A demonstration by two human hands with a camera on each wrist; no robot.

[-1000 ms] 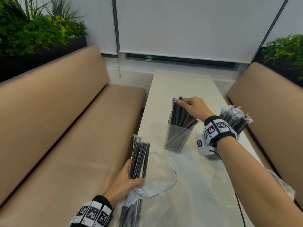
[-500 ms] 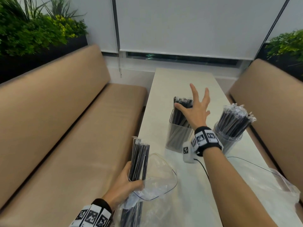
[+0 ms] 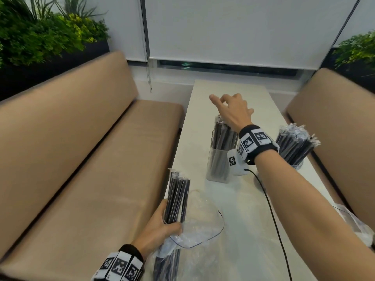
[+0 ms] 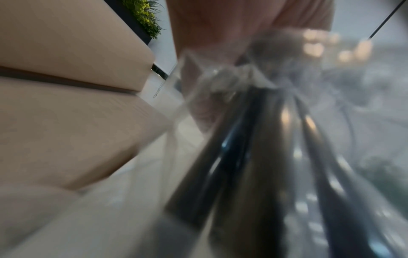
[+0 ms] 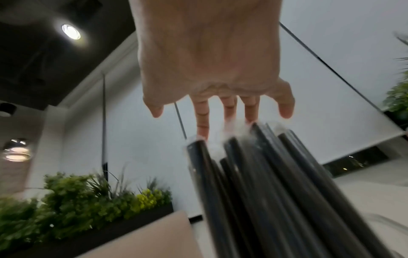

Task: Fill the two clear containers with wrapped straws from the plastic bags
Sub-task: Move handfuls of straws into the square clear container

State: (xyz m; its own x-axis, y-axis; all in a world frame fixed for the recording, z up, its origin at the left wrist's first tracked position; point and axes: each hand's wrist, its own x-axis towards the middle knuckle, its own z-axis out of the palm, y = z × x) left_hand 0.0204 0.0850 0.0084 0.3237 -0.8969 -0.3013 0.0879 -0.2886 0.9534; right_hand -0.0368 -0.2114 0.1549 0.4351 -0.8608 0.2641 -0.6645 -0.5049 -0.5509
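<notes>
My left hand [image 3: 162,228] grips a bundle of black wrapped straws [image 3: 177,196] together with the mouth of a clear plastic bag [image 3: 199,220] at the table's near left edge; the same straws [image 4: 249,157] fill the blurred left wrist view. A square clear container [image 3: 218,161] partly filled with upright straws stands mid-table. My right hand [image 3: 230,107] hovers just above and behind those straw tops, fingers spread and holding nothing; the right wrist view shows the hand [image 5: 220,111] open over the straw ends [image 5: 253,157]. A round clear container [image 3: 295,148] packed with straws stands to the right.
The narrow white table [image 3: 233,209] runs between two tan benches [image 3: 81,159]. Another crumpled plastic bag [image 3: 357,226] lies at the near right edge. A black cable [image 3: 272,216] trails from my right wrist across the table. Planters sit behind both benches.
My right hand let go of the straws in the square container, spread its fingers and rose up and back above them. My left hand kept holding its bundle in place.
</notes>
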